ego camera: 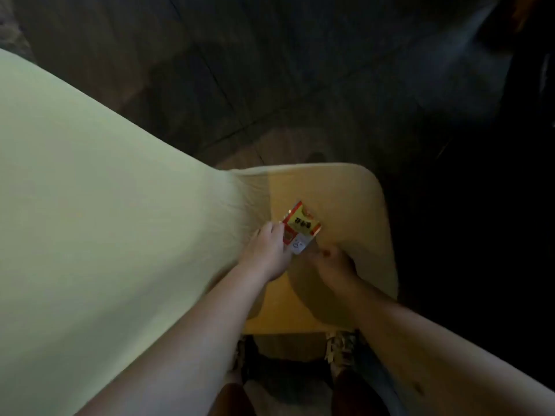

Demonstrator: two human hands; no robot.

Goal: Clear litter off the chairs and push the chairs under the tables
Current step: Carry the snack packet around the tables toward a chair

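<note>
Left grip (265, 250) apparently pinching wrapper (300, 228) on chair (360, 205).

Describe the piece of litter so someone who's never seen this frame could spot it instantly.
Start at the pale green table filling the left, then drop to the tan wooden chair seat tucked against its lower right edge. On that seat lies a small snack wrapper, red and yellow with a white end, between the left hand and right hand; it is the only printed, colourful thing there.

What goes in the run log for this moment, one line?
stage: clearing litter | left hand: grips snack wrapper | right hand: at wrapper's near edge, grip unclear | chair seat: partly under table
</note>
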